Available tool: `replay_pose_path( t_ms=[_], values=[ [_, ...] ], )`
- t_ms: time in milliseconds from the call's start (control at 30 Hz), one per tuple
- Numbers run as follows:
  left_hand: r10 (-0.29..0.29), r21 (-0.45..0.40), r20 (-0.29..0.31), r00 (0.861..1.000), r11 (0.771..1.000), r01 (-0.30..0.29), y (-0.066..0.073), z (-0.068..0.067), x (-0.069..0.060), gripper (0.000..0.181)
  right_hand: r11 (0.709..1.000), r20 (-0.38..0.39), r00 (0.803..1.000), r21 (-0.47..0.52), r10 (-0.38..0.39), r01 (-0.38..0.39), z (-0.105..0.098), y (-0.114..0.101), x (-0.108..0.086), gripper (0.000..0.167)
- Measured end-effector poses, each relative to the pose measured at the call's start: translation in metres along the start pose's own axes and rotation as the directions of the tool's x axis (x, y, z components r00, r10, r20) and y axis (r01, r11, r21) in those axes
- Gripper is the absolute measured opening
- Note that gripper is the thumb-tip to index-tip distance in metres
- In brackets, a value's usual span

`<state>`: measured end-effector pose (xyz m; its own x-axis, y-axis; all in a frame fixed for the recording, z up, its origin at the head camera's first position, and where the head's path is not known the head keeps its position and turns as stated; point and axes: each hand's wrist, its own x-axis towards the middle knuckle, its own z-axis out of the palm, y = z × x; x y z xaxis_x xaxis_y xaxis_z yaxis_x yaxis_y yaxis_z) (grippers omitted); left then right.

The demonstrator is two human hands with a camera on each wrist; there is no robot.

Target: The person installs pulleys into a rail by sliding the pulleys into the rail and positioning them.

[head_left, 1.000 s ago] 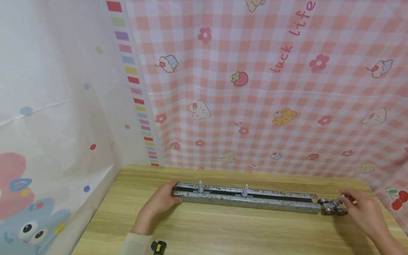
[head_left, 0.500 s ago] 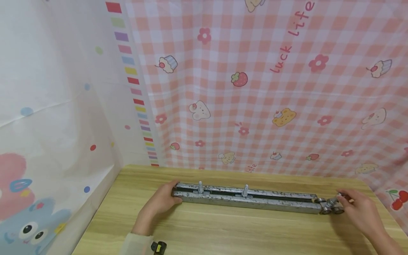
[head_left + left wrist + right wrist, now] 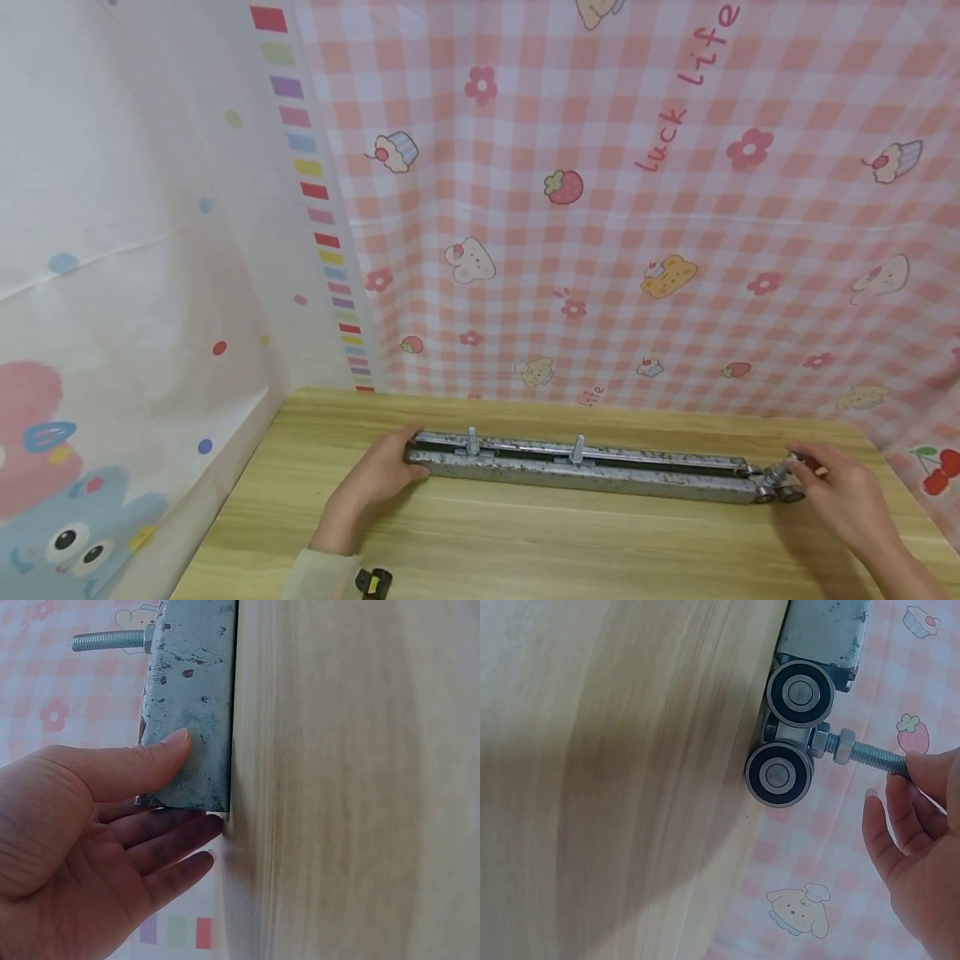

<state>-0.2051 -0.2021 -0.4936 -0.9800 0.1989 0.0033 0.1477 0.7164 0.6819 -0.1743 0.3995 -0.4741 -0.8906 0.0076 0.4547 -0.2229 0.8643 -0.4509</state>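
A worn steel channel rail point(image 3: 600, 481) lies lengthwise on the table, its slot upward. Two threaded bolts stand up from the slot, the left bolt point(image 3: 472, 442) and the right bolt point(image 3: 577, 450). My left hand point(image 3: 378, 471) holds the rail's left end, the thumb pressed on the front face. At the right end is a roller trolley point(image 3: 789, 735) with dark-ringed wheels. My right hand point(image 3: 851, 500) pinches its threaded stem point(image 3: 874, 757) between thumb and fingers. The leading wheels are at the rail's mouth, partly hidden; the nearer wheel point(image 3: 778, 776) is outside.
The wood-grain table point(image 3: 562, 550) extends in front of the rail. A pink checked cloth point(image 3: 525, 225) hangs behind it, and a white printed cloth point(image 3: 187, 275) hangs at the left. A small black and yellow object point(image 3: 373, 582) is beside the left sleeve.
My right hand has moved the roller trolley leftward, from just off the rail's right end until its leading wheels meet the opening. The left hand and the rail have stayed put.
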Motion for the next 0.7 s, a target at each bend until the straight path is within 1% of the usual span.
replay_pose_path(
  t_ms=[167, 333, 533, 700],
  values=[
    [0.001, 0.000, 0.000, 1.000, 1.000, -0.001, 0.0005, -0.0001, -0.0005, 0.067, 1.000, 0.008, 1.000, 0.000, 0.002, -0.002, 0.0014, 0.0006, 0.0017, 0.020],
    [-0.001, -0.003, 0.001, 1.000, 1.000, 0.001, 0.0000, 0.0004, -0.0005, 0.067, 1.000, -0.012, 1.000, 0.002, -0.022, 0.022, 0.0034, -0.0004, 0.0017, 0.020],
    [-0.001, -0.008, 0.007, 1.000, 1.000, 0.001, -0.0006, 0.0005, -0.0003, 0.068, 1.000, -0.006, 1.000, 0.003, -0.007, 0.007, 0.0039, -0.0024, 0.0015, 0.019],
    [-0.005, -0.008, 0.004, 1.000, 1.000, 0.005, -0.0005, 0.0006, 0.0001, 0.068, 1.000, -0.019, 1.000, 0.013, -0.020, 0.021, 0.0056, -0.0049, 0.0016, 0.020]
  ],
)
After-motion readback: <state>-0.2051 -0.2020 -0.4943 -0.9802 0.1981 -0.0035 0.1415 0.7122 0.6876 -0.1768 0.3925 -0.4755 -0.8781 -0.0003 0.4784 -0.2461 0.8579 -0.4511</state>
